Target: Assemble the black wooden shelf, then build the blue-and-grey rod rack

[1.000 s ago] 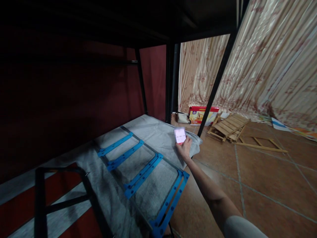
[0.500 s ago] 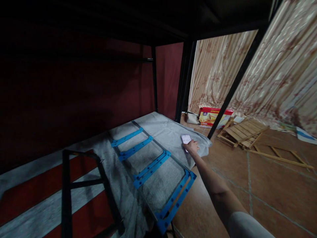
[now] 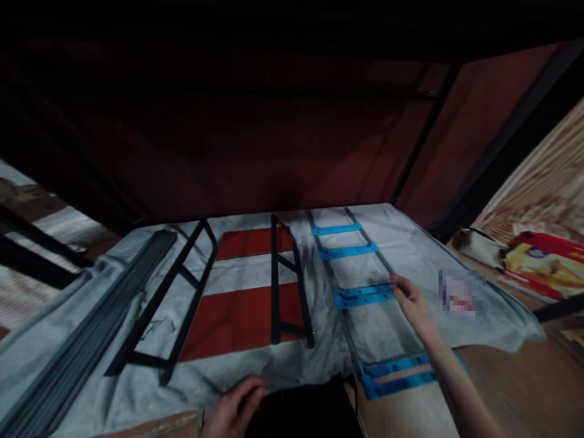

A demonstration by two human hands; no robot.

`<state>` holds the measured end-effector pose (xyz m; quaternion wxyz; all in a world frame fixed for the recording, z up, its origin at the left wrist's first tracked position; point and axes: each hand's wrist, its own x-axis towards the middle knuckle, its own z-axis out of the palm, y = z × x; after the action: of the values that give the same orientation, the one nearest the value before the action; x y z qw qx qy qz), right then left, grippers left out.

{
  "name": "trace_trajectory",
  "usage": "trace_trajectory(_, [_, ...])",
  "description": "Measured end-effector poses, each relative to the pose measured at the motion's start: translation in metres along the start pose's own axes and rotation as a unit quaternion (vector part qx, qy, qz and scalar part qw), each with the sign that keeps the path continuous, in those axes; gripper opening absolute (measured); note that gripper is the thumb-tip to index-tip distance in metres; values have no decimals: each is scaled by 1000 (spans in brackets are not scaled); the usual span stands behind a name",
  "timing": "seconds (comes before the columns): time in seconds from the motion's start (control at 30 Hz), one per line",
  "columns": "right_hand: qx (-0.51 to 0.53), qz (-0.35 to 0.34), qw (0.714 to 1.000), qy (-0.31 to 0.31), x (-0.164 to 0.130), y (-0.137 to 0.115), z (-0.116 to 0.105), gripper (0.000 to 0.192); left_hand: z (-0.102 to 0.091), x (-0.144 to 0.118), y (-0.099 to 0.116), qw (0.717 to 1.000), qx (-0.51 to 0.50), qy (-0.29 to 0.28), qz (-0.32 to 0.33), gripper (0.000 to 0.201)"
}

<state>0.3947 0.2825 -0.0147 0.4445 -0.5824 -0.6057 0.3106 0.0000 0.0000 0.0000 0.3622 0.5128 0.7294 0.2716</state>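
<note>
My right hand (image 3: 410, 301) reaches over the ladder-like grey frame with blue perforated crossbars (image 3: 367, 298). Its fingertips are pinched at the frame's right rail, by the end of a middle crossbar; the hold is partly blurred. Low in the view, my left hand (image 3: 237, 404) is loosely curled near the front edge of the grey cloth (image 3: 255, 377), with nothing visible in it. To the right of the frame lies a phone (image 3: 458, 295) on the cloth, its screen pixelated. Two black metal side frames (image 3: 182, 292) (image 3: 275, 280) lie left of the blue-barred frame.
Red-brown panels (image 3: 237, 316) lie under and between the black frames. A bundle of long grey bars (image 3: 104, 322) runs along the left. Dark posts and a low overhead surface enclose the cloth. A red and yellow box (image 3: 547, 261) stands on the floor at right.
My right hand has left the phone and moved left to the blue-barred frame. The view has turned left, and my left hand has come into sight. The phone stays on the cloth.
</note>
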Motion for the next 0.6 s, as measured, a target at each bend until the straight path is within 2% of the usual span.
trace_trajectory(0.07, [41,-47,995,-83,-41,-33,53,42,-33,0,3,985,-62,162,2,40])
trace_trajectory(0.1, [54,-64,990,-115,-63,-47,78,42,-49,-3,5,967,-74,243,3,40])
trace_trajectory(0.17, [46,-97,978,-180,-103,-66,120,47,-79,-14,8,925,-85,370,21,38])
trace_trajectory(0.23, [5,-111,973,-203,-133,-71,149,57,-103,-28,6,882,-66,463,53,32])
trace_trajectory(0.33, [-79,-128,967,-204,-159,-65,171,55,-128,-42,-16,822,-15,564,81,27])
trace_trajectory(0.4, [-152,-140,961,-186,-165,-64,176,46,-140,-40,-44,818,-21,572,58,32])
trace_trajectory(0.43, [-193,-141,955,-175,-167,-65,178,43,-143,-35,-61,836,-39,547,35,35])
trace_trajectory(0.53, [-301,-121,932,-162,-169,-75,182,43,-141,-13,-106,899,-136,413,-50,42])
trace_trajectory(0.6, [-334,-107,919,-178,-171,-82,183,44,-133,2,-125,928,-165,327,-71,43])
